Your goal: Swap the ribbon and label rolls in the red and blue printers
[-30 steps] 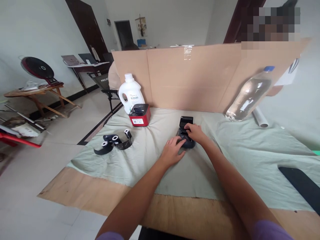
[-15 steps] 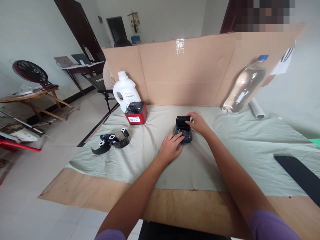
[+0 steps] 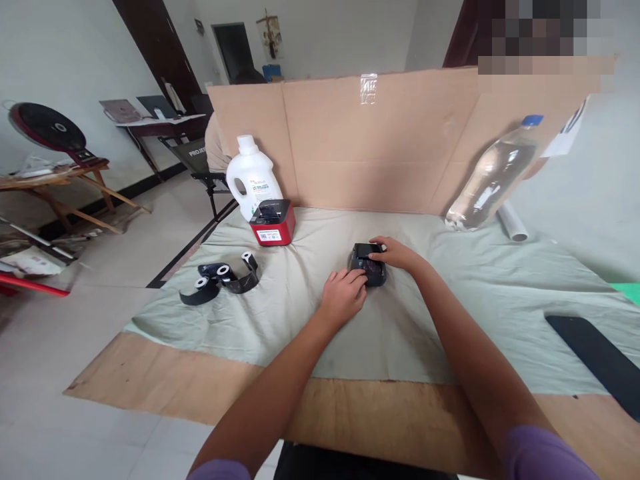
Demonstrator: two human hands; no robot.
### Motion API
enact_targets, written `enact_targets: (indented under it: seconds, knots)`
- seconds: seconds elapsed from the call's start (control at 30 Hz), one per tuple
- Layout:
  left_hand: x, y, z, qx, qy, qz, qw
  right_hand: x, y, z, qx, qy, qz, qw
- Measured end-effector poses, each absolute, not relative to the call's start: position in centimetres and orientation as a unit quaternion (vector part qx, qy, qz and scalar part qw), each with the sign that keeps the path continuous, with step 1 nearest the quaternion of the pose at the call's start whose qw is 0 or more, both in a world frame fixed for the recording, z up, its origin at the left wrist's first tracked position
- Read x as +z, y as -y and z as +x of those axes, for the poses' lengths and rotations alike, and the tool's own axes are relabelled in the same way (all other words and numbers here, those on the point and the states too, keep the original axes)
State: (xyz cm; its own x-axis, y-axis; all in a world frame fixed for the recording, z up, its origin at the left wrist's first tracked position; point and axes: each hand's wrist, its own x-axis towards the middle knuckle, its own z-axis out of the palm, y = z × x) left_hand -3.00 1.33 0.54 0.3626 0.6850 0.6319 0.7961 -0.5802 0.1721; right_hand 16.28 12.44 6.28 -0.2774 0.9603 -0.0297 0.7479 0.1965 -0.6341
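Observation:
A small black label printer [image 3: 369,265] sits on the cloth in the middle, its lid [image 3: 367,251] lying down over the back of the body. My left hand [image 3: 344,293] holds the printer's near left side, fingers curled against it. At the far right corner, my right hand [image 3: 395,253] grips the lid, thumb and fingers on its edge. What lies under the lid is hidden. Several white-cored rolls of black strip [image 3: 223,273] lie to the left, some partly unwound.
A red and black box-shaped device [image 3: 273,231] stands at the back left before a white jug [image 3: 254,175]. A cardboard panel [image 3: 370,140] closes off the back. A clear blue-capped bottle [image 3: 493,177] leans at right, near a white tube [image 3: 513,223]. A dark flat slab [image 3: 595,360] lies at front right.
The printer's lid, raised half a second ago, has swung down onto the body under my right hand. My left fingers have drawn back slightly toward the printer's near edge.

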Motion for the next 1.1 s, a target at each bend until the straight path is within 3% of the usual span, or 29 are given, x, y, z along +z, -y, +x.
enact_targets:
  seconds: [0.33, 0.7, 1.1]
  knots:
    - [0.5, -1.3, -3.0, -0.33, 0.444, -0.83, 0.071, 6.0, -12.6, 16.6, 0.32, 0.727, -0.567, 0.218]
    - [0.7, -1.4, -3.4, -0.306, 0.452, -0.835, 0.072, 7.2, -11.8, 16.7, 0.268, 0.785, -0.514, 0.219]
    - [0.6, -1.5, -3.3, -0.295, 0.444, -0.844, 0.063, 6.5, -12.1, 16.8, 0.426, 0.64, -0.591, 0.244]
